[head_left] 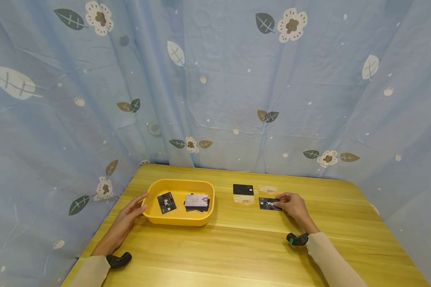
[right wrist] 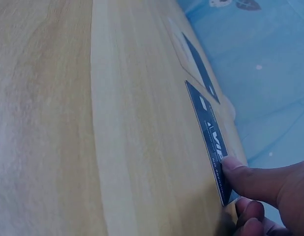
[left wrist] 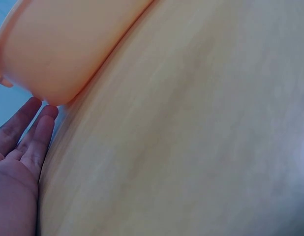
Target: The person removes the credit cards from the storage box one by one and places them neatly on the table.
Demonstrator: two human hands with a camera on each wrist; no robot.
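Observation:
My right hand (head_left: 293, 206) pinches the right end of a black VIP card (head_left: 267, 203), thumb on its printed face. In the right wrist view, the thumb (right wrist: 255, 182) lies over that card (right wrist: 209, 137) and the other fingers curl by its edge. Behind it lies a cream-gold card (head_left: 268, 190). To the left are a black card (head_left: 243, 189) and another cream-gold card (head_left: 244, 199). My left hand (head_left: 126, 217) rests against the left side of a yellow plastic tray (head_left: 179, 222). In the left wrist view its fairly straight fingers (left wrist: 43, 130) touch the tray's outer wall.
Inside the tray lie a black VIP card (head_left: 167, 203) and a small overlapping pile topped by a silver-white card (head_left: 196, 200). The wood-grain table (head_left: 237, 255) meets a blue patterned curtain (head_left: 230, 79) at the back and sides.

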